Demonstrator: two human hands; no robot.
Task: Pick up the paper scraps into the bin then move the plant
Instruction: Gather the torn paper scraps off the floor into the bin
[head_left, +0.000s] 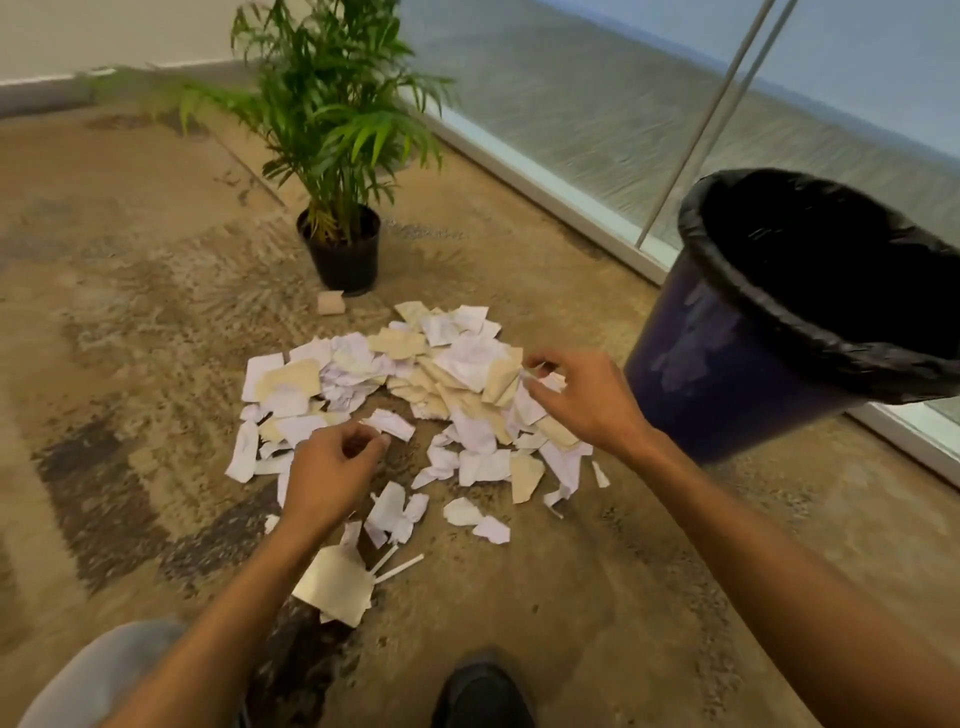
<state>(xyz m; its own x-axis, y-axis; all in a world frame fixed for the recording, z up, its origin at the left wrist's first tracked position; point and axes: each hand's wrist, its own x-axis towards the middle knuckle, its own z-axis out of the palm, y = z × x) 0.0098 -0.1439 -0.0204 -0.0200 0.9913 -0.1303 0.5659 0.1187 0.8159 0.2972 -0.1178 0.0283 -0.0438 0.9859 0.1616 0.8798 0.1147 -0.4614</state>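
1. Paper scraps: a loose heap of white and cream torn pieces lay spread on the carpet, with strays trailing from the heap toward you. None showed in the part of the bin you could see into.
2. Your left hand: it hung over the near-left edge of the heap, fingers curled; whether they already pinched a scrap cannot be told.
3. Your right hand: it was over the heap's right side, fingers bent and reaching into the scraps; whether they gripped any cannot be told.
4. Bin: dark blue with a black liner, it stood just right of the heap, mouth open.
5. Plant: in its black pot, it stood just beyond the heap, untouched.
6. Step in hand, as judged: the first gathering of scraps.
7. Next move, as judged: close both hands on a bunch and carry it right, over the bin's rim. The plant comes after.
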